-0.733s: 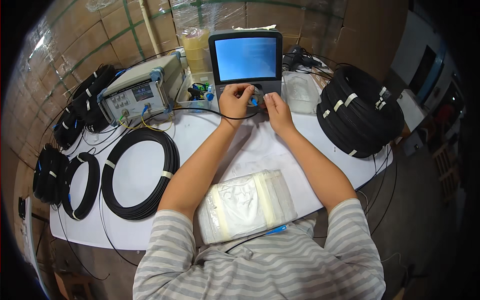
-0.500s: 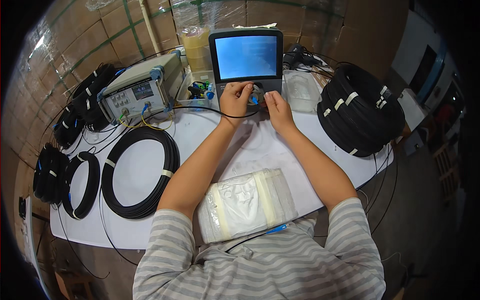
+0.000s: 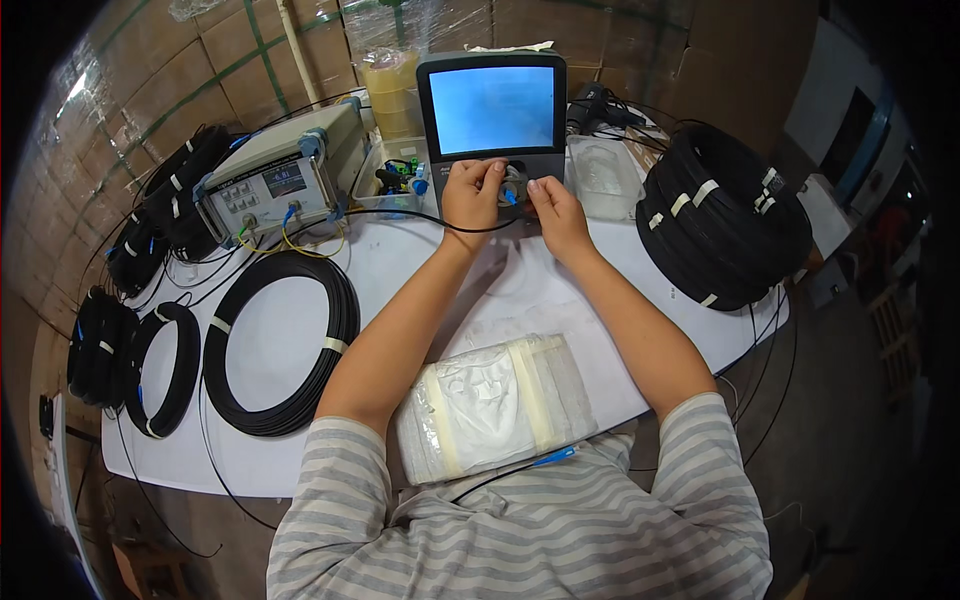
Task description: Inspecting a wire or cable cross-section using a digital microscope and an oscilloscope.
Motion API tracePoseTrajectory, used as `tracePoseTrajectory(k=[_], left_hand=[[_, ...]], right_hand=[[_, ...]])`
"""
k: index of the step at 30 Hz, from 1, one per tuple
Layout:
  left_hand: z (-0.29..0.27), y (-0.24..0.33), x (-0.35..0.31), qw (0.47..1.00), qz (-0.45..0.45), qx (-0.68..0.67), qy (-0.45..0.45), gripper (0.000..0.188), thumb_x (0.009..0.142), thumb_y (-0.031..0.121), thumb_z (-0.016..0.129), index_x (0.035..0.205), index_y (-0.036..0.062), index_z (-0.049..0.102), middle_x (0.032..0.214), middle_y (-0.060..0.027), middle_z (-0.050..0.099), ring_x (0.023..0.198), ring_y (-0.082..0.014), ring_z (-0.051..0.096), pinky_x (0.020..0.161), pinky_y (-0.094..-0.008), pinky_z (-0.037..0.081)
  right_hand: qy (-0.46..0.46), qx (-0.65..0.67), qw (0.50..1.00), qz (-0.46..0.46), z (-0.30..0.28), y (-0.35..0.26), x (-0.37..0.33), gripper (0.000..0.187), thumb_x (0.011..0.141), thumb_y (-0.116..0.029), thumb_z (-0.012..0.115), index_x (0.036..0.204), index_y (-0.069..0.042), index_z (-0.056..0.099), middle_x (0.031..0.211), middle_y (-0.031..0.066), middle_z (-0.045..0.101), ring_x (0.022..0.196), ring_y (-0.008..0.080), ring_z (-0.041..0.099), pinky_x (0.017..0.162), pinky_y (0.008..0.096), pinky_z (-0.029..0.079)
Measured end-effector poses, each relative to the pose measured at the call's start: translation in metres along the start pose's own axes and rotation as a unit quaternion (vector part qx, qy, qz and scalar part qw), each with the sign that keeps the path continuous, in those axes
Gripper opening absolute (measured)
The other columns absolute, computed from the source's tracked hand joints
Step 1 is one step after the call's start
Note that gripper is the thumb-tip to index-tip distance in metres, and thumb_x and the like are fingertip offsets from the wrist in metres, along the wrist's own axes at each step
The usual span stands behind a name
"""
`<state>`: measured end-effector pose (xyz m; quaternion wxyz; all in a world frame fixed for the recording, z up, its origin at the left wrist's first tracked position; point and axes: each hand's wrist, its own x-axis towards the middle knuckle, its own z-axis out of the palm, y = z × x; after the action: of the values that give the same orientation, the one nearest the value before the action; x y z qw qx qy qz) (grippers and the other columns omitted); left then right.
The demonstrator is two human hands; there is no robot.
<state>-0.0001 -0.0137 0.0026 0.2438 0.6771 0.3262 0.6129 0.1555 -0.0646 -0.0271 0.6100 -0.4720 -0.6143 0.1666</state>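
Observation:
A dark tester with a bright blue screen (image 3: 492,110) stands at the back of the white table (image 3: 280,340). My left hand (image 3: 470,192) and my right hand (image 3: 556,208) meet at its lower front panel. Between their fingertips sits a small blue connector (image 3: 510,197) on a thin black cable (image 3: 400,212). My left hand pinches the connector against the panel; my right hand's fingers press in from the other side. The port itself is hidden by my fingers.
A grey bench instrument (image 3: 280,185) stands back left, a tray of small parts (image 3: 398,178) beside it. One black cable coil (image 3: 282,340) lies left, smaller coils (image 3: 160,368) further left. Stacked black coils (image 3: 722,215) sit right. Clear bags (image 3: 495,405) lie near me.
None of the hands or objects has visibly moved; both hands stay at the tester's front panel.

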Motion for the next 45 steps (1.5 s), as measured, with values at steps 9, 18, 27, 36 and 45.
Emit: tracePoseTrajectory(k=[9,18,27,36,45], left_hand=[[0.003,-0.002,0.001,0.999,-0.039,-0.022,0.008,0.026,0.092,0.028,0.079,0.102,0.0040,0.080,0.093,-0.0061,0.067,0.079,-0.0123,0.062,0.071,-0.0267,0.050],[0.002,-0.002,-0.001,0.999,0.025,0.033,0.014,0.022,0.097,0.025,0.074,0.105,0.0053,0.079,0.091,-0.0061,0.065,0.082,-0.0141,0.060,0.074,-0.0283,0.050],[0.007,0.000,-0.001,0.999,-0.026,-0.011,0.015,0.021,0.093,0.022,0.078,0.097,0.0019,0.078,0.097,-0.0064,0.065,0.078,-0.0133,0.061,0.071,-0.0274,0.050],[0.005,-0.004,0.001,1.000,0.001,0.018,0.007,0.025,0.093,0.030,0.075,0.097,0.0054,0.079,0.092,-0.0094,0.064,0.083,-0.0215,0.064,0.077,-0.0325,0.053],[0.004,0.005,0.000,0.998,-0.063,-0.023,0.013,0.022,0.088,0.027,0.081,0.094,0.0049,0.079,0.095,-0.0099,0.067,0.085,-0.0200,0.066,0.078,-0.0319,0.054]], right_hand=[[-0.002,0.038,0.999,-0.004,0.001,0.007,0.000,0.027,0.107,-0.027,0.057,0.097,-0.003,0.063,0.075,0.0024,0.064,0.070,0.0105,0.057,0.065,0.0291,0.047],[0.016,0.046,0.999,-0.011,0.002,-0.002,-0.001,0.026,0.106,-0.026,0.059,0.098,-0.002,0.064,0.077,0.0019,0.064,0.070,0.0089,0.057,0.064,0.0283,0.046],[0.001,0.028,0.999,0.045,-0.002,0.002,0.002,0.034,0.106,-0.033,0.059,0.089,-0.003,0.065,0.071,0.0020,0.063,0.066,0.0086,0.055,0.060,0.0281,0.045],[0.014,0.058,0.998,-0.006,0.001,0.014,0.002,0.022,0.104,-0.023,0.062,0.099,-0.002,0.065,0.076,0.0007,0.064,0.070,0.0079,0.057,0.064,0.0268,0.046],[0.014,0.015,0.999,0.045,-0.002,-0.002,0.001,0.035,0.106,-0.034,0.059,0.091,-0.002,0.065,0.071,0.0028,0.063,0.067,0.0093,0.057,0.061,0.0285,0.046]])
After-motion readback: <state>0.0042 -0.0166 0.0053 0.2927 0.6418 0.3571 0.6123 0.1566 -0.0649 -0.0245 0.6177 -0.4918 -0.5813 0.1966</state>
